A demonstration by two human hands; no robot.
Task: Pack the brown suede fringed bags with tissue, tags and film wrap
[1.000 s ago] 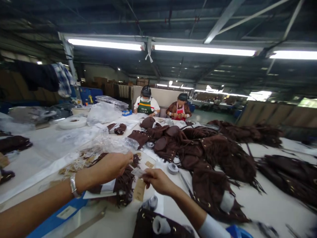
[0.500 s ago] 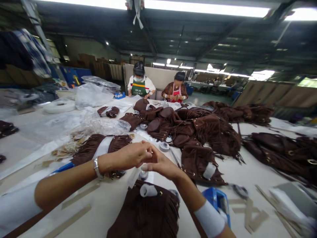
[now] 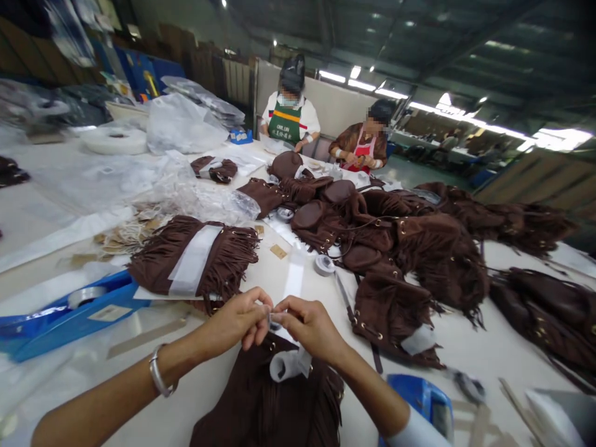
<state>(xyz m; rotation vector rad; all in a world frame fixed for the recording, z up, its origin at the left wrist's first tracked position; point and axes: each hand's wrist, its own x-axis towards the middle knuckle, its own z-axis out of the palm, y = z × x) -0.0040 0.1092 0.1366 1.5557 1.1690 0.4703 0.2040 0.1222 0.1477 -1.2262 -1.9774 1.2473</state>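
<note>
My left hand [image 3: 242,320] and my right hand [image 3: 310,324] meet fingertip to fingertip, both pinched closed. What sits between them is small and greyish, too small to name. Just below lies a dark brown fringed suede bag [image 3: 261,397] with brass eyelets. On its top edge rests a curled roll of translucent white wrapping [image 3: 285,365], under my right hand. A folded fringed brown bag [image 3: 153,261] with a white paper band [image 3: 198,261] around it lies beyond my left hand.
A heap of brown fringed bags [image 3: 363,230] covers the table's middle and right. Blue tape dispensers [image 3: 112,310] [image 3: 419,403] stand on both sides. A tape roll [image 3: 325,265] lies ahead; clear plastic bags [image 3: 181,124] are at the back left. Two co-workers [image 3: 288,124] [image 3: 361,146] sit opposite.
The view has tilted down and turned left. My hands have gone from overlapping to fingertips meeting just above the bag. The left blue dispenser shows more fully.
</note>
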